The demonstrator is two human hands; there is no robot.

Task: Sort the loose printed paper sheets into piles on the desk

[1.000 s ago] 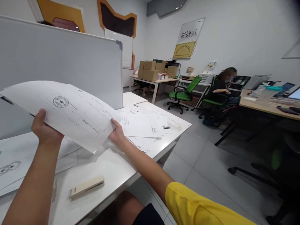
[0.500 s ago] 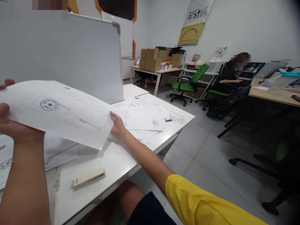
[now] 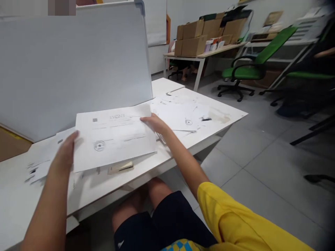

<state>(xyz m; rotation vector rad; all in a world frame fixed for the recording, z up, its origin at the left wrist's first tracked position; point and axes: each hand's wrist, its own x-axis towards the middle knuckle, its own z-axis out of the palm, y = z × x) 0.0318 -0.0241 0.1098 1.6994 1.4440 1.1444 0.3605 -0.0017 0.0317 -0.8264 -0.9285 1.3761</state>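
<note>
Your left hand [image 3: 64,153] grips the left edge of a printed sheet [image 3: 113,137], fingers closed on it. Your right hand [image 3: 154,123] pinches its right edge near the top corner. The sheet hangs level just above the white table [image 3: 146,170], stamp side up, in front of the whiteboard [image 3: 73,66]. A beige stapler [image 3: 120,168] lies on the table, partly under the sheet's near edge. A loose pile of papers [image 3: 183,113] lies just past your right hand. More papers [image 3: 42,164] lie beside your left hand. A green chair [image 3: 251,64] stands well apart.
</note>
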